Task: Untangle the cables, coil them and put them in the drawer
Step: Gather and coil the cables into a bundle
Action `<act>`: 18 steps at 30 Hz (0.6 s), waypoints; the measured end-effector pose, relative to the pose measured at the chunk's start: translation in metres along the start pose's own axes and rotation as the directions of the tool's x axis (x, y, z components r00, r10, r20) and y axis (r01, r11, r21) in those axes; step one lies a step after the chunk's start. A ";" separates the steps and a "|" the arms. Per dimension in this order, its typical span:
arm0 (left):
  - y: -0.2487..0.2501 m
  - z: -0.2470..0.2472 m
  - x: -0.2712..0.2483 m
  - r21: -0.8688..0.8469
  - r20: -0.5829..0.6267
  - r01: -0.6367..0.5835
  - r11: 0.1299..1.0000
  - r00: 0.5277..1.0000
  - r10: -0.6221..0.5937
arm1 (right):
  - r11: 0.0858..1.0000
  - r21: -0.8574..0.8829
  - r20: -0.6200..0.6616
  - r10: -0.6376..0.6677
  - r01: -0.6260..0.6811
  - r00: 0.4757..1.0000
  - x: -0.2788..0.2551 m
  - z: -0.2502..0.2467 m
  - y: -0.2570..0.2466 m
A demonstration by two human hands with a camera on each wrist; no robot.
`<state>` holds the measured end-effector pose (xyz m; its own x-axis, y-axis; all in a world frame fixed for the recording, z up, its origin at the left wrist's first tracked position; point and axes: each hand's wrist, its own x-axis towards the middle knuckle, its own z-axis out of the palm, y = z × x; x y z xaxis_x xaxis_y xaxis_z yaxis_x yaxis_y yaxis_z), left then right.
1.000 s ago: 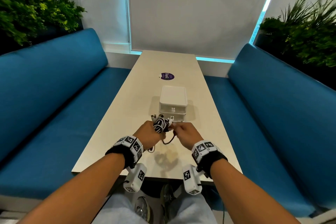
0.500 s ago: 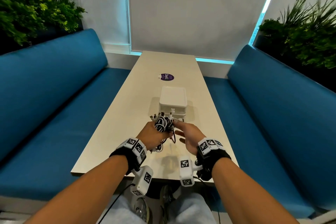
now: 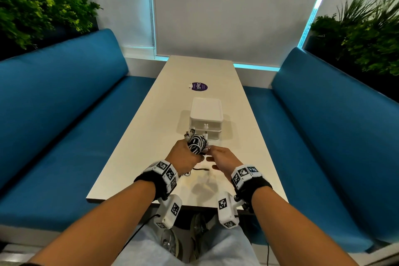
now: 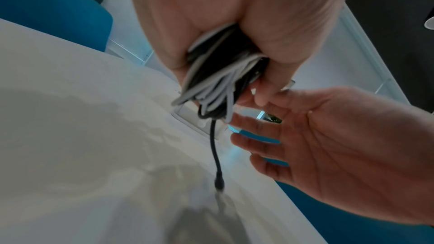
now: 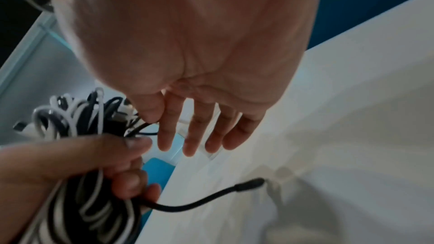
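The left hand (image 3: 185, 155) grips the cable bundle (image 3: 197, 144); the right hand (image 3: 224, 158) is spread beside it.

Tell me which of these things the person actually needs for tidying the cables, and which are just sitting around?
Part of the job:
- bundle of black and white cables, held in the left hand
- right hand, fingers spread beside the bundle
- white drawer box on the table

Just lying about:
- purple sticker
- blue benches
- plants

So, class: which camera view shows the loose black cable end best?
The right wrist view: the black cable end runs unobstructed across the table. The left wrist view shows it blurred, dangling; the head view shows only a dark sliver between the hands.
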<state>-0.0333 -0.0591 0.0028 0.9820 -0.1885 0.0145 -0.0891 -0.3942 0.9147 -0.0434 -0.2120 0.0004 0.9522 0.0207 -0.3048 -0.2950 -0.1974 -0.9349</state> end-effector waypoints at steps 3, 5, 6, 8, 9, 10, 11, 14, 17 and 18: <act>-0.001 -0.001 0.003 0.002 -0.050 0.026 1.000 0.998 -0.026 | 0.992 -0.127 0.045 0.004 0.002 0.999 -0.001 0.002 0.006; -0.003 -0.001 0.005 0.010 -0.071 0.047 0.999 0.996 -0.046 | 0.979 -0.199 0.096 -0.034 0.053 0.995 -0.002 0.004 0.009; -0.003 0.000 0.006 0.018 -0.079 0.046 0.999 0.996 -0.045 | 0.969 -0.230 0.123 -0.059 0.086 0.991 -0.004 0.005 0.008; -0.003 0.002 0.006 0.017 -0.106 0.052 0.998 0.993 -0.050 | 0.944 -0.298 0.181 -0.094 0.145 0.979 -0.006 0.006 0.006; -0.002 0.002 0.007 0.004 -0.120 0.059 0.998 0.991 -0.058 | 0.932 -0.330 0.209 -0.083 0.150 0.974 -0.006 0.007 0.005; -0.002 0.002 0.009 -0.004 -0.137 0.065 0.998 0.988 -0.065 | 0.924 -0.357 0.233 -0.058 0.141 0.971 -0.007 0.008 0.004; -0.001 0.001 0.010 -0.002 -0.150 0.063 0.998 0.987 -0.063 | 0.920 -0.371 0.249 -0.029 0.123 0.968 -0.008 0.008 0.004; 0.005 -0.004 0.012 -0.067 -0.184 0.042 0.997 0.982 -0.054 | 0.940 -0.332 0.340 0.037 0.083 0.940 -0.011 0.011 0.010; 0.007 -0.013 0.013 -0.138 -0.176 0.038 0.990 0.982 -0.063 | 0.992 -0.125 0.421 0.081 -0.030 0.903 -0.020 0.010 0.013; 0.006 -0.016 0.013 -0.109 -0.152 0.033 0.994 0.987 -0.049 | 0.995 -0.093 0.411 0.082 -0.048 0.908 -0.021 0.008 0.011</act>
<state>-0.0181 -0.0494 0.0153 0.9991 -0.0301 0.0306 -0.0383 -0.3001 0.9531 -0.0672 -0.2067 -0.0052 0.8076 0.4058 -0.4280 -0.3313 -0.2882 -0.8984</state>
